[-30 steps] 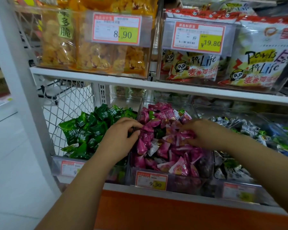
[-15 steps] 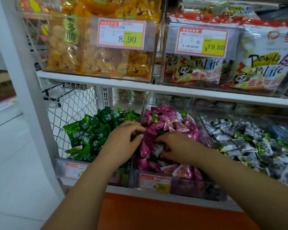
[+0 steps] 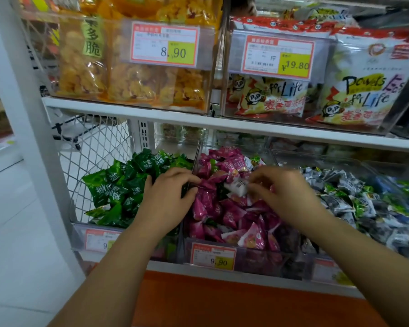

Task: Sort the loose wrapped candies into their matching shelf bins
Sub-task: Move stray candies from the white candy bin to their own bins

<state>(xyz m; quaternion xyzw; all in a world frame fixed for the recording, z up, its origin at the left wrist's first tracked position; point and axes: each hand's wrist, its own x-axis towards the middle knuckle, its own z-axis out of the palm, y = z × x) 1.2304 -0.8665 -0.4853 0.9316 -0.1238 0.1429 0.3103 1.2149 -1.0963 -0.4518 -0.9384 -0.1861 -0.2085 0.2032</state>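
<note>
Three clear bins sit side by side on the lower shelf. The left bin holds green wrapped candies (image 3: 118, 187), the middle bin (image 3: 246, 258) pink wrapped candies (image 3: 232, 215), the right one grey and green wrapped candies (image 3: 354, 204). My left hand (image 3: 172, 197) lies over the divider between the green and pink bins, its fingertips touching a pink candy. My right hand (image 3: 281, 192) is above the pink pile, blurred, and pinches a white wrapped candy (image 3: 236, 186) at its fingertips. A few green wrappers show among the pink candies.
The shelf above (image 3: 198, 119) carries a bin of yellow snack bags (image 3: 132, 86) and a bin of white and red snack packs (image 3: 354, 95). A white wire side panel (image 3: 92, 147) closes the left end. A white upright (image 3: 26, 128) stands further left.
My right hand rose from deep in the pink pile and now has a white candy at its fingertips. My left hand stayed at the divider.
</note>
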